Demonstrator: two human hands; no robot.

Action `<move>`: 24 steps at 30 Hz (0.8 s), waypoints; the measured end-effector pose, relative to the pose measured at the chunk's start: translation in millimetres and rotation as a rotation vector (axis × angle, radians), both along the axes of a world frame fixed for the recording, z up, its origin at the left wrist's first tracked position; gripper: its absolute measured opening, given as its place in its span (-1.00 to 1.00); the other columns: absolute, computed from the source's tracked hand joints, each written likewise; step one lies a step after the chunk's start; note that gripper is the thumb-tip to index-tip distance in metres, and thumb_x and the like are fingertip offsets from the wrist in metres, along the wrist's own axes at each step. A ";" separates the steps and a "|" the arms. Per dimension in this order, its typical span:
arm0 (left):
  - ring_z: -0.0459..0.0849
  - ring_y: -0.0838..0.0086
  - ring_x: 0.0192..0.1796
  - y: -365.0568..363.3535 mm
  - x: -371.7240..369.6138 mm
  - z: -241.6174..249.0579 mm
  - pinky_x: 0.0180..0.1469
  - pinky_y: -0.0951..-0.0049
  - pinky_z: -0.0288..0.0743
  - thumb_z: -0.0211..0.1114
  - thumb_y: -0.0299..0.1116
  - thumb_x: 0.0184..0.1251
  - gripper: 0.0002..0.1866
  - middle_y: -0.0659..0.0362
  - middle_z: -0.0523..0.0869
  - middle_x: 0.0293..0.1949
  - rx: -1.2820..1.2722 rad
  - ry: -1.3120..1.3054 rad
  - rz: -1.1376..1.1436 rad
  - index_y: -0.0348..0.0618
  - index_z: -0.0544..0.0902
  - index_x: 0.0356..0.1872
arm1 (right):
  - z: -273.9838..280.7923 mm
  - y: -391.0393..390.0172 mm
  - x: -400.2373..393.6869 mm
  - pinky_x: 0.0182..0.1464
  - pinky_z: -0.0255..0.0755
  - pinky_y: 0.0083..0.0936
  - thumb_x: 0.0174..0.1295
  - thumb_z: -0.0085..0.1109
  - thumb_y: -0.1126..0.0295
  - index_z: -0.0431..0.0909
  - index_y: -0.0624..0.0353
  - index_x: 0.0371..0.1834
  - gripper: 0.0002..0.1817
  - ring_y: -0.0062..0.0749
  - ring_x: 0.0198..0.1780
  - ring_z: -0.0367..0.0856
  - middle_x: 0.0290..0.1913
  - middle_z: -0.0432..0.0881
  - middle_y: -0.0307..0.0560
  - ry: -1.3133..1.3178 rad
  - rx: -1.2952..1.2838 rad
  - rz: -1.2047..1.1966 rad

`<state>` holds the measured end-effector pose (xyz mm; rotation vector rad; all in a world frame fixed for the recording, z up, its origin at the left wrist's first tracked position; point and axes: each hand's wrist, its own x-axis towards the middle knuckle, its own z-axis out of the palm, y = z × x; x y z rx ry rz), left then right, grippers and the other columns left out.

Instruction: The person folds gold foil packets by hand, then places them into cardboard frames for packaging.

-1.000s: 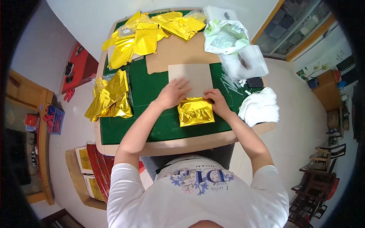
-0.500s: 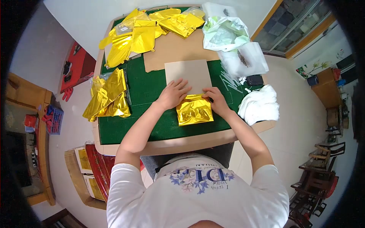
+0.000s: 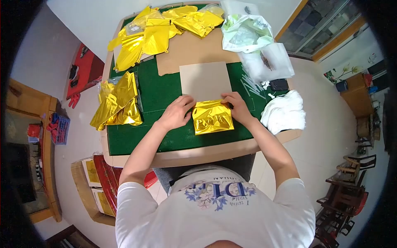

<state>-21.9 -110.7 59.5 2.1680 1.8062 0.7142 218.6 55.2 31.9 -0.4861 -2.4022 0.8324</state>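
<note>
A folded piece of shiny gold foil [image 3: 213,120] lies near the front of the green table top, over the lower edge of a flat cardboard sheet [image 3: 206,80]. My left hand [image 3: 177,113] is at the foil's upper left corner, its fingers bent and closed on the edge there. At the upper right corner, my right hand [image 3: 239,108] pinches the foil between thumb and fingers. The fingertips of both hands are partly hidden. Beyond the foil, the cardboard's upper part is uncovered.
Gold foil pieces [image 3: 118,101] lie at the left, with more gold foil balloons [image 3: 155,37] at the back. Plastic bags [image 3: 248,35], a black box [image 3: 278,84] and a white cloth bundle [image 3: 284,112] are on the right. Brown cardboard [image 3: 188,49] lies behind.
My left hand has drawn back from the cardboard sheet to the foil's upper left corner. My right hand stays at the upper right corner, and the foil lies nearly where it was.
</note>
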 end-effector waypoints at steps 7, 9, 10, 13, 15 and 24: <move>0.45 0.11 0.30 4.1 -3.8 -3.9 0.34 0.23 0.37 0.30 -0.45 0.07 -0.50 -0.05 0.53 0.19 0.073 0.044 -0.050 -0.30 0.54 0.13 | -3.8 4.6 0.7 0.05 0.46 -0.40 0.04 0.30 0.58 0.57 0.22 -0.24 -0.80 -0.14 0.06 0.52 0.03 0.60 -0.04 -0.023 -0.009 -0.003; 0.47 0.12 0.29 4.3 -3.3 -0.2 0.33 0.23 0.38 0.35 -0.43 0.02 -0.47 -0.03 0.55 0.17 0.049 0.028 -0.048 -0.29 0.55 0.11 | -4.6 7.6 -0.1 0.04 0.47 -0.41 0.05 0.30 0.58 0.58 0.21 -0.24 -0.81 -0.16 0.06 0.52 0.01 0.60 -0.05 -0.023 -0.015 0.015; 0.47 0.12 0.29 4.7 -2.7 -0.2 0.33 0.23 0.38 0.35 -0.43 0.02 -0.47 -0.03 0.55 0.17 0.051 0.030 -0.048 -0.29 0.55 0.11 | -4.3 8.3 -0.5 0.04 0.47 -0.41 0.05 0.30 0.58 0.58 0.21 -0.24 -0.81 -0.16 0.06 0.52 0.01 0.60 -0.05 -0.021 -0.013 0.015; 0.48 0.14 0.28 4.8 1.1 -5.8 0.32 0.23 0.40 0.39 -0.42 -0.05 -0.45 -0.01 0.56 0.15 0.058 0.016 -0.011 -0.25 0.55 0.08 | -1.6 8.7 -1.0 0.04 0.47 -0.41 0.05 0.30 0.57 0.58 0.20 -0.26 -0.82 -0.16 0.05 0.52 -0.01 0.61 -0.07 -0.033 -0.019 0.007; 0.49 0.15 0.27 5.0 3.3 -11.8 0.30 0.23 0.41 0.41 -0.45 -0.12 -0.43 0.01 0.58 0.14 0.124 0.014 0.040 -0.22 0.53 0.06 | 0.4 8.2 -1.2 0.05 0.46 -0.42 0.04 0.31 0.56 0.59 0.20 -0.26 -0.82 -0.15 0.05 0.52 -0.02 0.62 -0.07 -0.052 -0.098 -0.002; 0.50 0.12 0.28 0.3 7.0 -11.7 0.33 0.19 0.39 0.41 -0.52 -0.17 -0.39 0.01 0.59 0.12 0.139 -0.092 0.083 -0.19 0.50 0.07 | -1.6 10.2 -3.2 0.05 0.46 -0.42 0.02 0.34 0.53 0.61 0.22 -0.26 -0.80 -0.16 0.03 0.54 -0.02 0.63 -0.05 -0.056 -0.044 -0.018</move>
